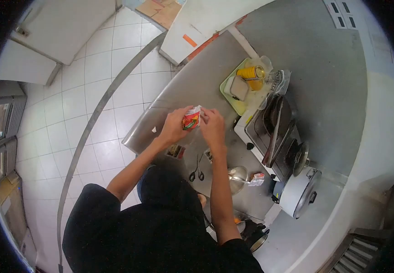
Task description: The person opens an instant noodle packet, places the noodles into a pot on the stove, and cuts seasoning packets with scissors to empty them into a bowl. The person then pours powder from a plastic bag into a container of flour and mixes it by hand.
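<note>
My left arm (pixel 135 168) slants forward and inward; my right arm (pixel 222 191) extends nearly straight ahead. My left hand (pixel 174 126) is curled in a grip, my right hand (pixel 213 128) pinching just beside it.

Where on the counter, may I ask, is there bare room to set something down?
The widest bare stretch of steel counter lies beyond the red packet, left of the green tray; a smaller patch lies between right forearm, metal bowl and stove. The stove and the area around the scissors are crowded.
</note>
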A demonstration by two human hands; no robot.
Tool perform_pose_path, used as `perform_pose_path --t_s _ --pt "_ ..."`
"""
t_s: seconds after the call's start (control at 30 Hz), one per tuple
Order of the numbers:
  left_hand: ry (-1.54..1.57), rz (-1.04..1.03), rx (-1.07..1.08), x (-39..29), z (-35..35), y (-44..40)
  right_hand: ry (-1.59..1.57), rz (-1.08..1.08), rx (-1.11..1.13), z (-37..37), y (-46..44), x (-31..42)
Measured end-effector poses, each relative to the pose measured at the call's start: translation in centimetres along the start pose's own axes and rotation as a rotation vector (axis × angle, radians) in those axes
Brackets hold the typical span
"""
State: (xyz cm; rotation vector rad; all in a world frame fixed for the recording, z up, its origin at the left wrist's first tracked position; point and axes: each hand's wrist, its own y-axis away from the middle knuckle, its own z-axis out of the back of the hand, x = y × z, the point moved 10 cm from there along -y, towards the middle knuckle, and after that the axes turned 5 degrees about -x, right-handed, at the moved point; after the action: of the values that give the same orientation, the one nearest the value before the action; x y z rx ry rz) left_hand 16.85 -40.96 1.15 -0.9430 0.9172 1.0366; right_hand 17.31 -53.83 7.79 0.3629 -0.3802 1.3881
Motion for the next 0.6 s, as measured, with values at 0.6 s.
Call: perform_pose_path --t_s 0.6 --pt "-0.246 -0.092 0.232 0.1 -2.3 -0.8 -0.304 -0.367 -0.211 -0.5 4.2 -9.2"
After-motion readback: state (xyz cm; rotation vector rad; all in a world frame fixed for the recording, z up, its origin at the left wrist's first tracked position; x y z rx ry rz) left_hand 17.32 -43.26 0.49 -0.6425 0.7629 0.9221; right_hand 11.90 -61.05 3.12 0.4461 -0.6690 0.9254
